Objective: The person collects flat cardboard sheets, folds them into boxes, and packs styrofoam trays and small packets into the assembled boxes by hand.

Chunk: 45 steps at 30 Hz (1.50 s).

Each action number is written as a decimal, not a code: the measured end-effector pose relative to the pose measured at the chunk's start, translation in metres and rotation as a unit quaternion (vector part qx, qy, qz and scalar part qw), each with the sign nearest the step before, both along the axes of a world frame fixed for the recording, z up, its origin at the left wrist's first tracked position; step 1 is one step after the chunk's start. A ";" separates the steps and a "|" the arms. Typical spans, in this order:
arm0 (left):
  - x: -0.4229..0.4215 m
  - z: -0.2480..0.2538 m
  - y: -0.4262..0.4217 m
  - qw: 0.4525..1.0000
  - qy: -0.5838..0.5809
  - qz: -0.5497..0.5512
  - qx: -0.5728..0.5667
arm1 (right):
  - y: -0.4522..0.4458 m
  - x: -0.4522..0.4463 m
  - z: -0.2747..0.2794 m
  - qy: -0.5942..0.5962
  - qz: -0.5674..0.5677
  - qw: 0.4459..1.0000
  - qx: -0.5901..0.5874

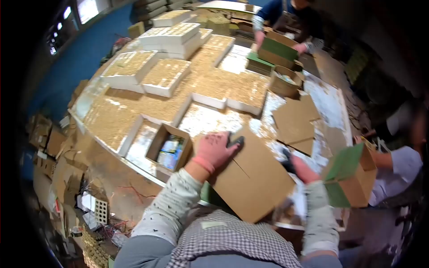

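Note:
A brown cardboard panel with a short slit [259,183] lies tilted in front of my body, with a green surface showing under its lower left edge. My left hand [217,149], in a pink glove with dark fingertips, rests on the panel's upper left part, its thumb spread from the fingers. Beside the panel's right edge is my right hand [303,168], similarly gloved. Its dark fingers look extended, though partly blurred, and I cannot tell whether they touch the cardboard. Left of my left hand stands an open cardboard box [155,148] with colourful packets inside.
White trays [167,73] filled with tan material cover much of the table and are stacked at the back. Flat cardboard pieces [295,118] lie to the right. A co-worker [290,18] handles a green-and-brown box [277,51]. Another green-flapped box [351,176] stands near a person at right.

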<state>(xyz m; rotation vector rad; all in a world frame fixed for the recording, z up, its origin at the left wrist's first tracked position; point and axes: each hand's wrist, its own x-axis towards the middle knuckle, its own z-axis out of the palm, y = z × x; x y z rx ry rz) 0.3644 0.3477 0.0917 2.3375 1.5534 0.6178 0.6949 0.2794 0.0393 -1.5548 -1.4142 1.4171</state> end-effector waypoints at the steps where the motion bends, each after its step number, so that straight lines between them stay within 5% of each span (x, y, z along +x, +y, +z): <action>1: -0.017 -0.001 -0.005 0.984 -0.130 -0.038 0.116 | -0.007 0.005 0.036 -0.169 -0.013 0.985 0.029; 3: -0.038 0.026 -0.003 0.906 -0.358 -0.137 0.182 | -0.018 -0.028 0.111 -0.101 -0.100 0.987 0.074; 4: -0.044 0.000 0.005 0.895 -0.423 -0.130 0.059 | -0.024 -0.033 0.115 0.011 -0.106 0.984 0.145; 5: -0.050 -0.027 0.013 0.859 -0.497 -0.105 -0.063 | -0.043 -0.019 0.068 -0.245 -0.174 0.878 0.372; 6: -0.056 -0.053 0.021 0.808 -0.562 -0.063 -0.167 | -0.042 -0.053 0.097 -0.259 -0.072 0.903 0.335; 7: -0.073 -0.067 0.033 0.879 -0.436 -0.059 -0.182 | -0.029 -0.068 0.099 -0.422 0.133 0.826 0.348; 8: -0.084 -0.067 0.052 0.844 -0.450 -0.047 -0.288 | -0.024 -0.079 0.078 -0.468 0.217 0.827 0.225; 9: -0.097 -0.082 0.072 0.883 -0.417 0.016 -0.215 | -0.020 -0.095 0.067 -0.497 0.311 0.792 0.171; 10: -0.109 -0.050 0.089 0.920 -0.353 0.047 -0.162 | -0.021 -0.096 0.054 -0.484 0.302 0.798 0.194; 12: -0.144 -0.077 0.161 0.887 -0.411 0.184 -0.099 | -0.019 -0.097 0.045 -0.485 0.297 0.797 0.206; 14: -0.179 -0.103 0.239 0.876 -0.320 0.361 -0.001 | -0.015 -0.101 0.052 -0.508 0.296 0.787 0.186; 17: -0.208 -0.121 0.320 0.788 -0.167 0.547 -0.229 | -0.007 -0.103 0.055 -0.498 0.298 0.799 0.160; 19: -0.189 -0.112 0.343 0.709 -0.356 0.593 -0.137 | -0.004 -0.101 0.052 -0.488 0.284 0.811 0.155; 20: -0.173 -0.105 0.343 0.676 -0.490 0.545 -0.071 | -0.003 -0.104 0.055 -0.492 0.281 0.811 0.147; 23: -0.179 -0.154 0.379 0.610 -0.646 0.458 -0.027 | -0.004 -0.105 0.053 -0.482 0.266 0.823 0.138; 29: -0.146 -0.123 0.262 0.554 -0.689 0.455 -0.110 | -0.012 -0.106 0.056 -0.482 0.253 0.820 0.177; 33: -0.147 -0.073 0.153 0.557 -0.749 0.291 -0.208 | -0.022 -0.096 0.052 -0.488 0.255 0.807 0.213; 36: -0.138 -0.045 0.084 0.521 -0.772 0.167 -0.324 | -0.022 -0.079 0.039 -0.351 0.214 0.878 0.246; 38: -0.123 -0.028 0.046 0.556 -0.738 0.116 -0.364 | -0.016 -0.087 0.053 -0.055 0.082 0.983 0.153; 40: -0.108 -0.013 0.018 0.559 -0.716 0.103 -0.404 | -0.009 -0.085 0.059 0.150 -0.016 0.988 0.033; 41: -0.098 -0.013 0.000 0.654 -0.678 0.060 -0.329 | -0.007 -0.069 0.040 0.282 -0.013 0.957 0.065; 43: -0.092 -0.026 -0.013 0.754 -0.589 -0.048 -0.288 | -0.006 -0.066 0.037 0.335 -0.090 0.931 0.112; 45: -0.078 -0.027 -0.027 0.780 -0.563 -0.098 -0.257 | -0.029 -0.059 0.048 0.328 -0.174 0.923 0.101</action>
